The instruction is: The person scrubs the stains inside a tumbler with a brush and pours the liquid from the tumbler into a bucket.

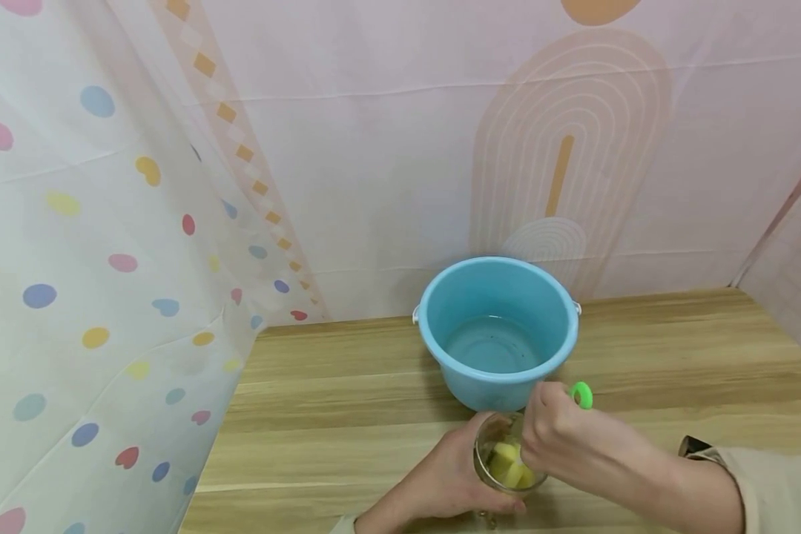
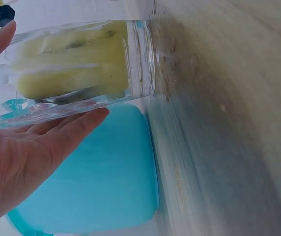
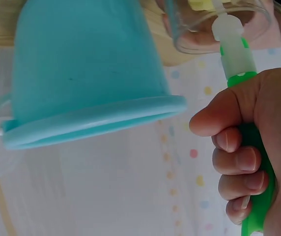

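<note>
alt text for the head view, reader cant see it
A person's left hand holds a clear glass of yellow chunks while the right hand, at its mouth, grips a green-ended tool. Behind, a blue bucket stands on a wood-grain table before a patterned cloth backdrop.

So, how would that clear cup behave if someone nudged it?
The clear cup would probably feel stiff: it looks evenly round in the grip of the left hand. It may be slippery, since its side looks smooth and shiny. Taller than wide, it could tip if nudged high up.
</note>
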`<state>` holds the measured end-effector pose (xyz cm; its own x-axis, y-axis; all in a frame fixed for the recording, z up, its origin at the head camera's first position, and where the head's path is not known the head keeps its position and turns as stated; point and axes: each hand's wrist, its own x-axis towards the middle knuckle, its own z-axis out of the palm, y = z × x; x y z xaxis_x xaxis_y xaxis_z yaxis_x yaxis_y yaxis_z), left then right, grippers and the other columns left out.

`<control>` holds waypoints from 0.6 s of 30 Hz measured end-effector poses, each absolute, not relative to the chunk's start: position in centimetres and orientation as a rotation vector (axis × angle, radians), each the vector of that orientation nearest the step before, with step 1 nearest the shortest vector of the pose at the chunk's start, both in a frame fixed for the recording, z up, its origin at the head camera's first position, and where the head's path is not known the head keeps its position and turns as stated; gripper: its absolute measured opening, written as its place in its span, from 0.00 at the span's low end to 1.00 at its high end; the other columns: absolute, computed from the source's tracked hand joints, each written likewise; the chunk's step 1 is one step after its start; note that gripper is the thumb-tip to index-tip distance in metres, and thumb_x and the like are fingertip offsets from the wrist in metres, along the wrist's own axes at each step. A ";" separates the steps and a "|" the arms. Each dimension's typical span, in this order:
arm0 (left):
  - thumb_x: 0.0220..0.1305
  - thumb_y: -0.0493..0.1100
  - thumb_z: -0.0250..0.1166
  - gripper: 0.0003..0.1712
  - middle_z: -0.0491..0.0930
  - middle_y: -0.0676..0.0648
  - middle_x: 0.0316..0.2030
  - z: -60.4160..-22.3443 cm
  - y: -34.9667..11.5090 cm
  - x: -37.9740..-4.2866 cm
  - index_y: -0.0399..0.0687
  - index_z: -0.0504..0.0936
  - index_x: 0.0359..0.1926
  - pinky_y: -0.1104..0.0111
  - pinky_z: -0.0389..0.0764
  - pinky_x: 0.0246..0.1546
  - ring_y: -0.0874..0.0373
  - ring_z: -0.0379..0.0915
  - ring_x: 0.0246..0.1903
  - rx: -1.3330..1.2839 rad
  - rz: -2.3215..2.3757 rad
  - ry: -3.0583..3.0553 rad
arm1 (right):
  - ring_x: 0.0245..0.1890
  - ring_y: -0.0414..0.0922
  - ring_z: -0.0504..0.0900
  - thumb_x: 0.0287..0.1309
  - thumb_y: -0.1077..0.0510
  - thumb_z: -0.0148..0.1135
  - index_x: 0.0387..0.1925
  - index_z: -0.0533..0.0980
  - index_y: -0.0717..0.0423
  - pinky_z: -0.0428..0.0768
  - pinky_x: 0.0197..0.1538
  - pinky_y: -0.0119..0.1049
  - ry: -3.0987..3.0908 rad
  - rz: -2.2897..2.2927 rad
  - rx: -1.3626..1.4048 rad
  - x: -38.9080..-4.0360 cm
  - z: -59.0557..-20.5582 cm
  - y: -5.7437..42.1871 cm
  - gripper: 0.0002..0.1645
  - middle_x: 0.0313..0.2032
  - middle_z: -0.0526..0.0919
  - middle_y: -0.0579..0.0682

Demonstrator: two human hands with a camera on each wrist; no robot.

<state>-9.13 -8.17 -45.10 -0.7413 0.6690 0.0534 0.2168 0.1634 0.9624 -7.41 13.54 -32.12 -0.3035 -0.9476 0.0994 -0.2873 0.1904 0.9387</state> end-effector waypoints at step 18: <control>0.54 0.45 0.84 0.49 0.79 0.58 0.58 -44.8 -8.2 -9.2 0.67 0.66 0.71 0.67 0.82 0.55 0.64 0.81 0.52 0.907 1.628 2.007 | 0.21 0.39 0.49 0.42 0.59 0.56 0.14 0.49 0.49 0.53 0.31 0.32 -1.715 -1.170 1.218 -8.2 -31.2 10.4 0.23 0.15 0.49 0.44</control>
<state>-9.25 -8.24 -44.84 -0.7095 0.6989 0.0906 0.2327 0.1111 0.9662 -8.23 10.37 -31.22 -0.2961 -0.9539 0.0490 -0.3025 0.1423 0.9425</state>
